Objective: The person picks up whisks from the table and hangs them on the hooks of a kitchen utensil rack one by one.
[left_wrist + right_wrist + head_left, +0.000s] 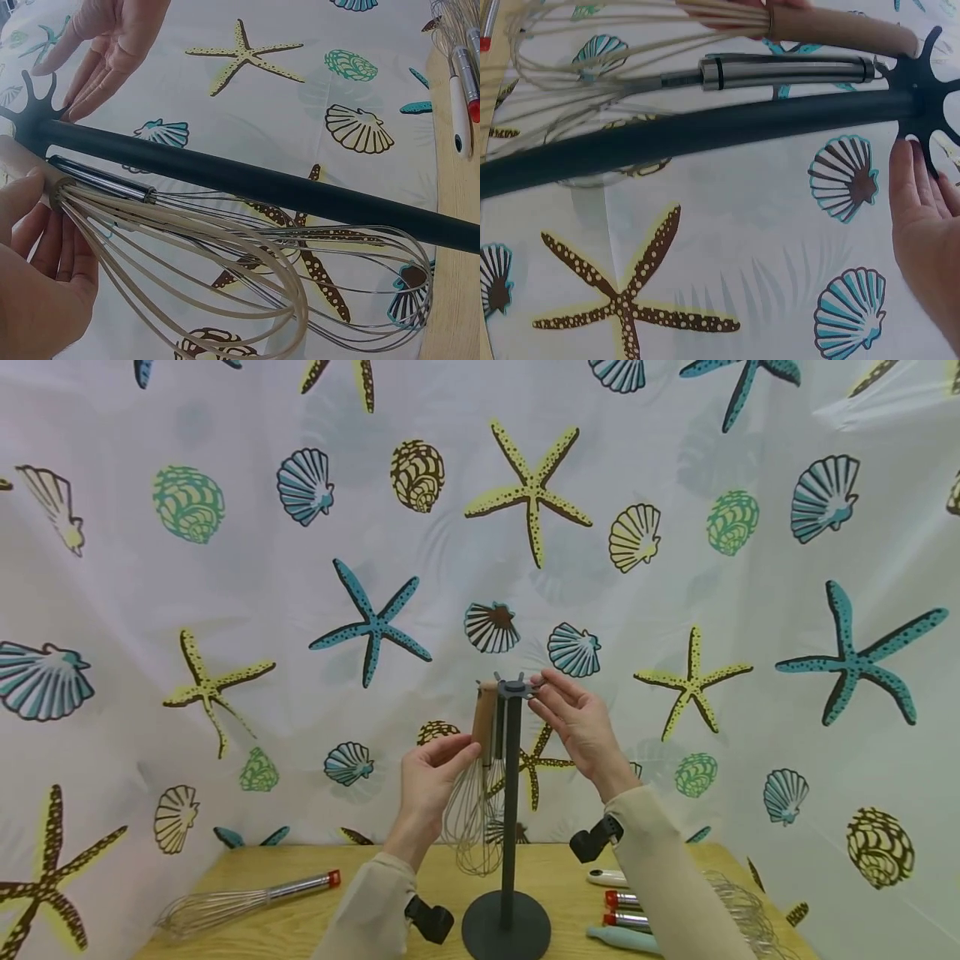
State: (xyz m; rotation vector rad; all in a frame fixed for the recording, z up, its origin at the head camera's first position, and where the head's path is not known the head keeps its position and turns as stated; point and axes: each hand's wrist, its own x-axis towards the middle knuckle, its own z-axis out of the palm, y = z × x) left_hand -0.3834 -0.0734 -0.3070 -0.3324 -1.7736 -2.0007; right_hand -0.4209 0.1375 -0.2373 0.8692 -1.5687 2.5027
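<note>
A dark stand point(511, 802) with a round base and a crown of curved prongs point(922, 94) stands upright between the hands. From its left side hang a whisk with a tan handle point(484, 714) and, beside it, a whisk with a metal handle point(787, 71). My left hand point(435, 777) pinches the lower end of the tan handle, thumb in front and fingers behind. The tan whisk's wires point(225, 262) overlap the metal ones. At the crown's right side, my right hand point(573, 718) holds a prong between thumb and fingers.
A whisk with a red-tipped metal handle point(300, 886) lies on the wooden table point(300, 927) at left. Several more whisks, including one with a pale blue handle point(622, 938), lie at right, partly behind the right sleeve. A patterned curtain point(480, 435) closes off the back.
</note>
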